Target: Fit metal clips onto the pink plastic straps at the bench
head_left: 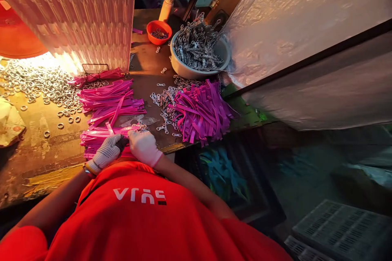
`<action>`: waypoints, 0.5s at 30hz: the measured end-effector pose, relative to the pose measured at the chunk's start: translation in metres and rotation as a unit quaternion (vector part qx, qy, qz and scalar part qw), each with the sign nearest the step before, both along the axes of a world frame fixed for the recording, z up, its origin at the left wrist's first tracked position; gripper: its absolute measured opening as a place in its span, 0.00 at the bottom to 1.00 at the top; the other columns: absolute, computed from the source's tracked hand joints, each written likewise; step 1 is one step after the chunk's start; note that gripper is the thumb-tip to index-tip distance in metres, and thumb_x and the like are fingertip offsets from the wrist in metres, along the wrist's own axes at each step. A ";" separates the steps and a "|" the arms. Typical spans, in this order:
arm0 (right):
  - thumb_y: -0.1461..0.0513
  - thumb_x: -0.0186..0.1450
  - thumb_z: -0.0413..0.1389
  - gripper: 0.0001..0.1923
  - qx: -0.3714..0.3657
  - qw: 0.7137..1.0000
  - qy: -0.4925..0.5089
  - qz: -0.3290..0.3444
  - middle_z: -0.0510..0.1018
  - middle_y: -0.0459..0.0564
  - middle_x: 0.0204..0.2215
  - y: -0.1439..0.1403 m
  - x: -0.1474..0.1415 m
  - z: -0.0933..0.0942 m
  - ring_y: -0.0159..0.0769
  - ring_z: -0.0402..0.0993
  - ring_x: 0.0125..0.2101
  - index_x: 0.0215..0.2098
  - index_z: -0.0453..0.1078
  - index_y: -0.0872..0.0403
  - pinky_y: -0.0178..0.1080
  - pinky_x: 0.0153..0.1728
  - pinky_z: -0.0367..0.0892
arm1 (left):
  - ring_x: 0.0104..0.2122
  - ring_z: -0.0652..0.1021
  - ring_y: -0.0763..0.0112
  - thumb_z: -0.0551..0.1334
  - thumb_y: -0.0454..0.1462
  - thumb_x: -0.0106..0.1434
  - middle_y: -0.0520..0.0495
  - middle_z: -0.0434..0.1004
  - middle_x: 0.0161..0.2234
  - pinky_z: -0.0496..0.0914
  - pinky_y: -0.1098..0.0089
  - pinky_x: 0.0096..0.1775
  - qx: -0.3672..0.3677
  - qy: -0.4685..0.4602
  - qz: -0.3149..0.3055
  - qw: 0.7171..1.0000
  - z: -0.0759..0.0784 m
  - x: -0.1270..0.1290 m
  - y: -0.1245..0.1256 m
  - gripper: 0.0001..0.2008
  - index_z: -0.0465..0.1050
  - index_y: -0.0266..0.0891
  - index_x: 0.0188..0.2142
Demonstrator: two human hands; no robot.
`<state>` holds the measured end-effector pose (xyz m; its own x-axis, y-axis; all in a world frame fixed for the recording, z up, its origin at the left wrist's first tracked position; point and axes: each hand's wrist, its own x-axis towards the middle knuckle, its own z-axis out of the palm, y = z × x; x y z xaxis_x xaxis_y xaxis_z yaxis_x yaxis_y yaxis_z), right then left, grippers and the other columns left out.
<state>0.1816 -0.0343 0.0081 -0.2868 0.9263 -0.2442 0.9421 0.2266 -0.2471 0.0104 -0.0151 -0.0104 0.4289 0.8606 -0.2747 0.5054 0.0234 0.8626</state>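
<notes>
Both gloved, close together at the near table (39, 159) edge: left hand (107, 153) curled over something dark, what exactly too small to tell; right hand (143, 147) pressed down on the nearest pink straps (101, 136), fingers folded, grip unclear. Straps stacked flat just ahead, within short reach. Loose strap heap (202, 112) overhanging the right edge. Metal rings (45, 83) spread far left; gray bowl of clasps (199, 53) and orange bowl (159, 32) further back. Little bare room between piles.

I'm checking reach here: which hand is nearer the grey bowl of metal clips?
Right. The right hand lies below and left of the bowl; the left hand sits farther left, beside it, on the pink straps.
</notes>
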 end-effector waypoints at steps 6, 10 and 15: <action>0.58 0.77 0.43 0.18 -0.027 0.994 0.078 -0.067 0.84 0.55 0.44 0.011 0.000 -0.004 0.41 0.81 0.44 0.55 0.71 0.53 0.38 0.42 0.65 | 0.22 0.67 0.73 0.60 0.41 0.62 0.50 0.71 0.22 0.60 0.72 0.25 -0.080 -0.049 -0.012 0.996 -0.020 -0.001 0.002 0.09 0.70 0.39 0.29; 0.54 0.74 0.52 0.26 -0.098 0.983 0.152 -0.032 0.83 0.52 0.52 0.015 0.008 0.002 0.41 0.80 0.50 0.68 0.61 0.51 0.37 0.48 0.67 | 0.19 0.63 0.76 0.59 0.44 0.64 0.54 0.67 0.21 0.58 0.73 0.23 -0.135 -0.086 0.056 0.986 -0.022 -0.009 0.001 0.12 0.71 0.37 0.32; 0.47 0.72 0.53 0.24 -0.203 0.977 0.069 0.006 0.85 0.57 0.46 0.020 0.009 -0.002 0.47 0.82 0.47 0.56 0.72 0.54 0.39 0.42 0.69 | 0.26 0.70 0.70 0.59 0.44 0.65 0.47 0.76 0.25 0.61 0.71 0.28 -0.010 0.026 0.004 1.000 -0.021 -0.009 -0.008 0.15 0.76 0.35 0.30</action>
